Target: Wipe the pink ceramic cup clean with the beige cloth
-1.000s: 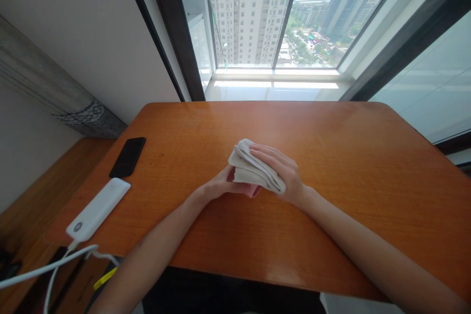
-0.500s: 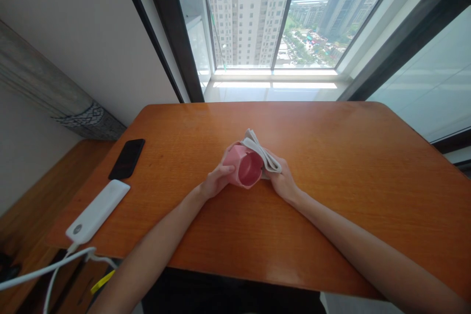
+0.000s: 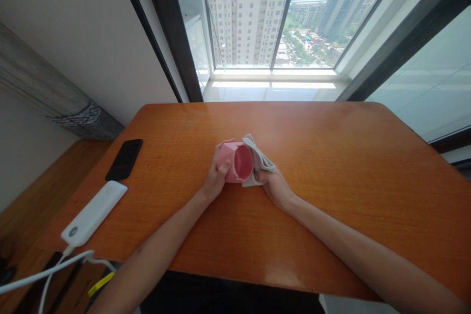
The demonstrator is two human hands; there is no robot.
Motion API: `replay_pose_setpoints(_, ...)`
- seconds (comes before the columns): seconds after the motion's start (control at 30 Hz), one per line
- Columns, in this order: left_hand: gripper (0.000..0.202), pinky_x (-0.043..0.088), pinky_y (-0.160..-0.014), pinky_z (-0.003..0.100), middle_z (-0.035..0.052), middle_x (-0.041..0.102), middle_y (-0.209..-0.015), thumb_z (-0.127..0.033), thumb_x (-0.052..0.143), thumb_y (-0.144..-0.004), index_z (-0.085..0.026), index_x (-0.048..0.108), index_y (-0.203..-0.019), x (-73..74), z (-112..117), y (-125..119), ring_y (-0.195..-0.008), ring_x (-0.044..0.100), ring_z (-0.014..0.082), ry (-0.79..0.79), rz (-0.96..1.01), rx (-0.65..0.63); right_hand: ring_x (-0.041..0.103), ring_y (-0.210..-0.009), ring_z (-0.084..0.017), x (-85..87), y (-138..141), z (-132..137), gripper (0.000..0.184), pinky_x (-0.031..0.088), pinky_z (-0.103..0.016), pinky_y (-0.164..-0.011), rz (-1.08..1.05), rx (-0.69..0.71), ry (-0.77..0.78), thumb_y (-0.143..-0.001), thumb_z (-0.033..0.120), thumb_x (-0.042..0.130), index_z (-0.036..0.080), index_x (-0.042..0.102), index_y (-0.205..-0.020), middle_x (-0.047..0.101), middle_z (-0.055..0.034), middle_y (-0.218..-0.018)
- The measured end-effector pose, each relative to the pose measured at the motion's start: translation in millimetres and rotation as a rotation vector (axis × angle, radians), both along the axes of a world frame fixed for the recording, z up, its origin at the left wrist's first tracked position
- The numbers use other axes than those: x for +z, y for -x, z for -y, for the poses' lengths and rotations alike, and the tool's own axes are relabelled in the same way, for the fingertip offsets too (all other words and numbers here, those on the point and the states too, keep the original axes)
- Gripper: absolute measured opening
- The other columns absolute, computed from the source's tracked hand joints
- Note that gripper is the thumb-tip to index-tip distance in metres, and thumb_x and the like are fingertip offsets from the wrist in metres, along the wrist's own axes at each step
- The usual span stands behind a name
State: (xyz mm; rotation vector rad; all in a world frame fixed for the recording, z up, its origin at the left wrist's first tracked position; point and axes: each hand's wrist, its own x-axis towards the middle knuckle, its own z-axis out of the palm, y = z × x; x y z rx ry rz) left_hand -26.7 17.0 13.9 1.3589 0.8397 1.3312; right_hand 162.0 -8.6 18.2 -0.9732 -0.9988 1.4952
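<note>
A pink faceted cup-like container [image 3: 228, 161] is tilted on its side above the table, its round opening turned to the right and toward me. My left hand [image 3: 216, 175] wraps around its closed end, thumb across the near side. In my right hand [image 3: 275, 182] is a folded light grey cloth [image 3: 257, 159], gripped between thumb and fingers. The cloth lies against the right side of the container, by its rim. Some fingers of my right hand are hidden behind the cloth.
The wooden table [image 3: 331, 167] has a black phone [image 3: 124, 159] on its left side. Nearer to me lies a white power bank [image 3: 94, 213] with a white cable [image 3: 47, 271] running off the edge. A window [image 3: 272, 24] stands beyond the table.
The container has shifted slightly left and its opening has turned more to the right. The cloth has moved a little left and hangs lower beside the rim.
</note>
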Motion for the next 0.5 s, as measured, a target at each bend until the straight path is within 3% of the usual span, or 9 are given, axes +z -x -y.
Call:
replay_pose_setpoints(0.17, 0.07, 0.051, -0.11, 0.044, 0.0146, 0.062, -0.15, -0.064, 0.072, -0.093, -0.024, 0.054, -0.148, 5.2, 9, 3, -0.13, 0.063, 0.0322, -0.147, -0.053, -0.067, 0.058, -0.082, -0.021, 7.8, 6, 3, 0.043, 0.049, -0.029, -0.072, -0.27, -0.003, 0.129, -0.05, 0.012, 0.06, 0.021, 0.076, -0.089, 0.073, -0.0004, -0.087)
replay_pose_setpoints(0.33, 0.066, 0.051, -0.107, 0.046, 0.0156, 0.066, -0.141, -0.066, 0.062, -0.096, -0.02, 0.059, -0.143, 10.2, 19, 0, -0.123, 0.065, 0.0334, -0.262, -0.009, -0.006, 0.056, -0.074, -0.018, 6.5, 7, 10, 0.039, 0.05, -0.028, -0.069, -0.327, 0.142, 0.275, -0.052, 0.011, 0.062, 0.02, 0.075, -0.087, 0.07, 0.0002, -0.08)
replay_pose_setpoints(0.5, 0.059, 0.051, -0.109, 0.048, 0.0136, 0.067, -0.14, -0.065, 0.059, -0.097, -0.022, 0.062, -0.137, 15.5, 20, -4, -0.126, 0.065, 0.0343, -0.207, 0.104, 0.114, 0.059, -0.079, -0.018, 0.7, 13, 20, 0.041, 0.051, -0.027, -0.074, -0.369, 0.25, 0.356, -0.053, 0.011, 0.061, 0.021, 0.074, -0.09, 0.072, 0.0008, -0.084)
